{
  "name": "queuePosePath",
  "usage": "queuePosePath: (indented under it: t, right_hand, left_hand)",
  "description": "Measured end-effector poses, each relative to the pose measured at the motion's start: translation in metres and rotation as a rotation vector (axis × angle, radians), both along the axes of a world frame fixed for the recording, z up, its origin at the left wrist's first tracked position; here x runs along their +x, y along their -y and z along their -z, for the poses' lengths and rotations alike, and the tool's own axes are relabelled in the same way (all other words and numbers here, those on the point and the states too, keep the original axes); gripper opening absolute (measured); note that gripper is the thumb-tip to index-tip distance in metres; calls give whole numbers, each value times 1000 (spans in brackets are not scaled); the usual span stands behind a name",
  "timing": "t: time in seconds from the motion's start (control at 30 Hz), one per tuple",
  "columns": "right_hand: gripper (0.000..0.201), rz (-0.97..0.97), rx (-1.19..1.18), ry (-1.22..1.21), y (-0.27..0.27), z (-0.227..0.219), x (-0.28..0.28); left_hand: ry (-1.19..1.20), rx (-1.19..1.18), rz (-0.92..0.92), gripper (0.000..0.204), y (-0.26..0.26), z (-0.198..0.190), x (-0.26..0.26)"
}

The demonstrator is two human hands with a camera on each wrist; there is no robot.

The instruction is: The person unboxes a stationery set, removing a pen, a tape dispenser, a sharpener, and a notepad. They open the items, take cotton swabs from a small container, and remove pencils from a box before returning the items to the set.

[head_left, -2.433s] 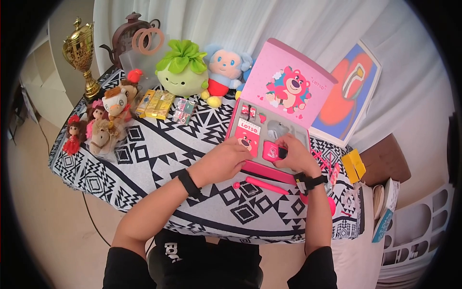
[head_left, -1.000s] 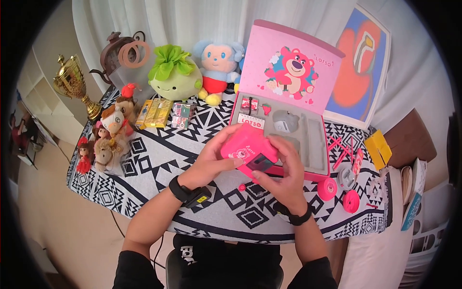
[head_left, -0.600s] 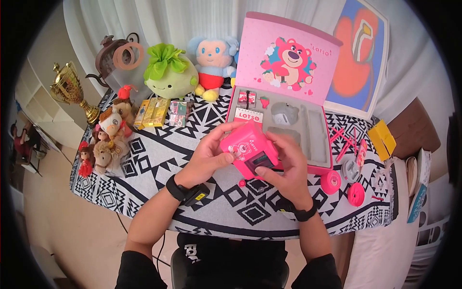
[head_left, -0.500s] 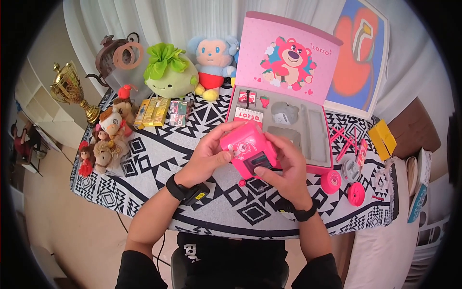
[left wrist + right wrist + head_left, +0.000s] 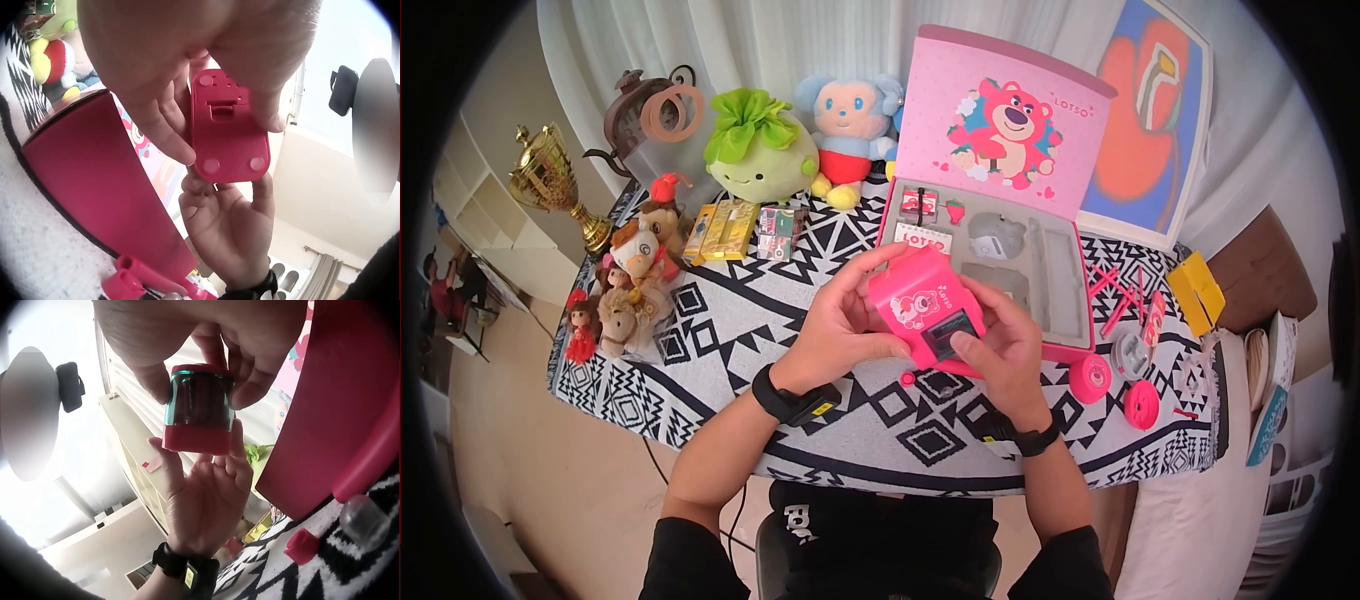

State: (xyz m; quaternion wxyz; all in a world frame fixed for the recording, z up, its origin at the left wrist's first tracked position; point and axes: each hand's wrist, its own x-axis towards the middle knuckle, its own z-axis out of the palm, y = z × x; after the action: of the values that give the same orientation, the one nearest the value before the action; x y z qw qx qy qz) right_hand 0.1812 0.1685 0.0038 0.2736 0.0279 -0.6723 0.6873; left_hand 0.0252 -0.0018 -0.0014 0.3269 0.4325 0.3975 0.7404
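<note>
Both hands hold up a pink pencil sharpener with a printed bear and a dark see-through bin, over the front of the gift box. My left hand grips its left side, thumb along the front. On the other side, my right hand has its thumb by the dark bin and its fingers behind. Round feet and a battery-cover latch show on the sharpener's underside in the left wrist view. Inside the grey tray lie a notepad and a strawberry-shaped piece.
The pink lid stands raised behind. Pink round pieces and crossed pink sticks lie to the right, near a yellow box. Plush toys, dolls and a gold trophy stand at left and back.
The right hand has taken the sharpener out of the tray, and the left hand has left the notepad to grip it too. Since then it has tilted slightly, and the right thumb has shifted.
</note>
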Motion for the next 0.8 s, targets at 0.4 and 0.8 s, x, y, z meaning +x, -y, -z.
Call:
queuePosePath:
  t: [0.4,0.8]
  right_hand:
    - [45,-62,-328,117,2,-2,5]
    - [19,19,-144,200,4,-4,8]
  left_hand:
    - [-220,-48,-22,100,1,1,-2]
    - [24,-274,394,67,9,-3,7]
